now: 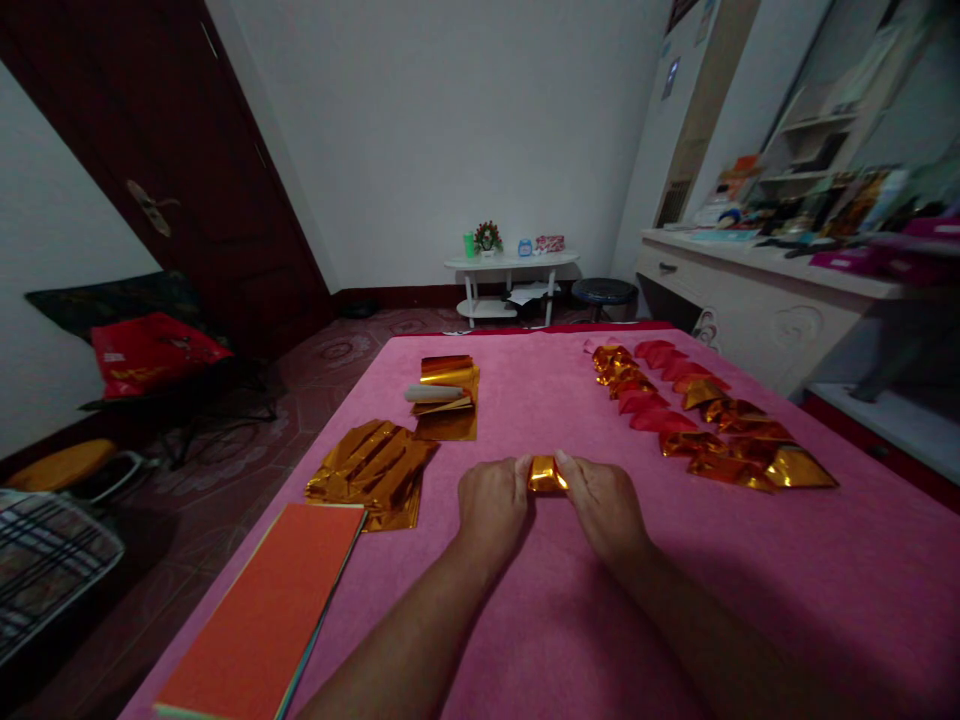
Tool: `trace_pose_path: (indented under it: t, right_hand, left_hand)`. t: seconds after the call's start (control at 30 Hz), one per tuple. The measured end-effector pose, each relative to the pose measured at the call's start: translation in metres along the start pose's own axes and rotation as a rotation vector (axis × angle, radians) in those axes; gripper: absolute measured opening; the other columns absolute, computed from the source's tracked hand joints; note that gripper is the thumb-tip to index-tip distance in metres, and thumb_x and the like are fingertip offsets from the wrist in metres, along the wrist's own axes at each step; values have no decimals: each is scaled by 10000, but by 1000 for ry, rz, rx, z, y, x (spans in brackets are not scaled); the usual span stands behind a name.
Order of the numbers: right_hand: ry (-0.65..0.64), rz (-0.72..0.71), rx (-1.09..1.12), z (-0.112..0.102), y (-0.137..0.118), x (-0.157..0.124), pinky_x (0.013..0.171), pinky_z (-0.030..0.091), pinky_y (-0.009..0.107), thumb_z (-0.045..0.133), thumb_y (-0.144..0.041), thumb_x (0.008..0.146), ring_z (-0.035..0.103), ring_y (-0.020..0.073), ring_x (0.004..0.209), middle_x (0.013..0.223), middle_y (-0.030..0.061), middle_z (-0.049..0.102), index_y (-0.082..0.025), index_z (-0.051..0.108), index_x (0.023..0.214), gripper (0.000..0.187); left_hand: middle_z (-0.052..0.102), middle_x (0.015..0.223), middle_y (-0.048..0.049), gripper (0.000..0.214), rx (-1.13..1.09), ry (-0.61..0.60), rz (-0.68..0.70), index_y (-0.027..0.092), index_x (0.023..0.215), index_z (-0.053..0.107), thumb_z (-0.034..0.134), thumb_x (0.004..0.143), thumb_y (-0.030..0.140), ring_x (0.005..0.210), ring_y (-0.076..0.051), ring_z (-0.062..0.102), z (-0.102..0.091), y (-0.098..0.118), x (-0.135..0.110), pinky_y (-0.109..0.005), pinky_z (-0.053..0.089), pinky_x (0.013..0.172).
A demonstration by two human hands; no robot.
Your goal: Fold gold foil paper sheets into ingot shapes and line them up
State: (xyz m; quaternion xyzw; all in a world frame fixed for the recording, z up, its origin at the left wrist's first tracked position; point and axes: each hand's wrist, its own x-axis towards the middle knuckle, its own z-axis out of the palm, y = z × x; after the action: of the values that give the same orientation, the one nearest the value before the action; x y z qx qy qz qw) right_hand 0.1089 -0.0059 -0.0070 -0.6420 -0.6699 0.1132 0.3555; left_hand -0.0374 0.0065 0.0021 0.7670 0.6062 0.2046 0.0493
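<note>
Between my two hands, over the middle of the pink-covered table (517,600), is a piece of shiny gold foil paper (547,475), folded into a small shape. My left hand (491,500) grips its left end, the fingers curled and the thumb on top. At the right end my right hand (606,498) pinches it in the same way. The fingertips underneath are hidden. To the left lies a fanned pile of gold foil sheets (371,465). Rows of folded gold and red foil pieces (697,420) lie to the right.
A stack of coloured paper with an orange sheet (266,610) on top lies at the table's left edge. Behind the pile, a grey rod-like object (435,394) rests on more gold foil (450,425). A dresser (735,290) stands at the right, beyond the table edge.
</note>
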Motion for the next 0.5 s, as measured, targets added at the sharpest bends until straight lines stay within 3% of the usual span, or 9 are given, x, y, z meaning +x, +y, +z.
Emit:
trace_pose_path:
  t: [0.3, 0.5]
  right_hand:
    - [20, 13, 160, 2, 1, 0, 464, 282, 232, 312, -478, 938, 459, 125, 454, 463, 4, 477, -191, 494, 532, 529]
    - [29, 14, 162, 2, 2, -1, 463, 283, 233, 324, -481, 935, 435, 123, 446, 453, 2, 460, -197, 464, 510, 530]
  left_hand:
    - [743, 826, -75, 518, -6, -43, -24, 214, 875, 723, 240, 979, 370, 736, -187, 666, 0, 2, 0, -276, 361, 622]
    - [740, 789, -79, 523, -64, -28, -43, 196, 833, 727, 257, 975, 374, 696, -181, 651, 1, 1, 0, -274, 338, 605]
